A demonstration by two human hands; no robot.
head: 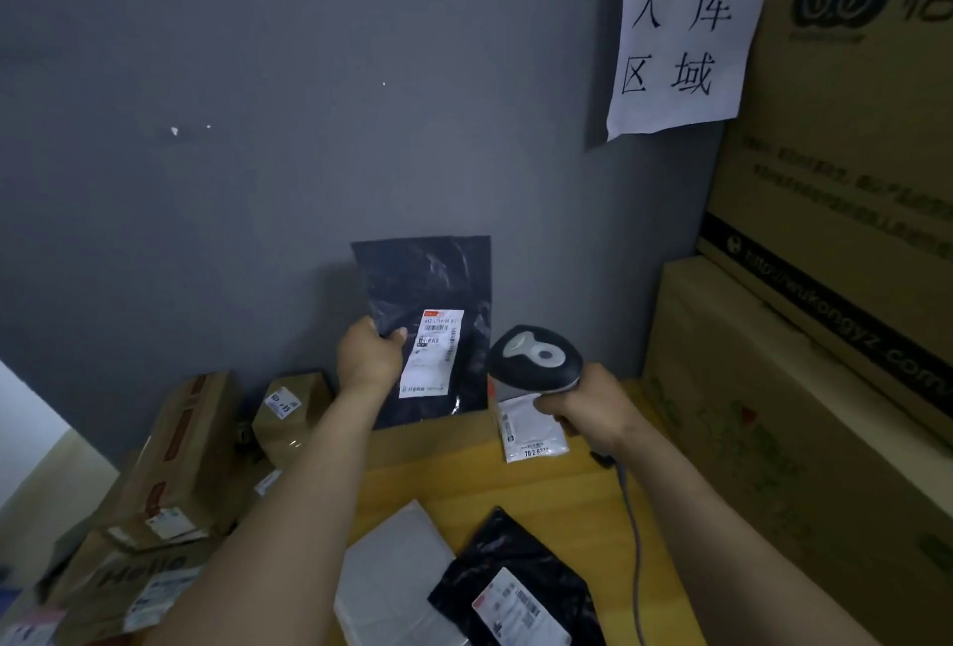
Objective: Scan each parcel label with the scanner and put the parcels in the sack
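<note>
Above the yellow worktop (438, 480), a black plastic parcel (438, 279) is pinched by the left hand (368, 356), and the black scanner (533, 356) gripped by the right hand (588, 413) should be aimed at its white label (433, 351).

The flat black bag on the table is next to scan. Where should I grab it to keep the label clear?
I'd pinch the bare far corner of the flat black bag, coming from the left, since the right hand holds the scanner. It lies flat and thin, its label toward the near end.

Black, perhaps navy, parcel (430, 279); white label (433, 354)
</note>
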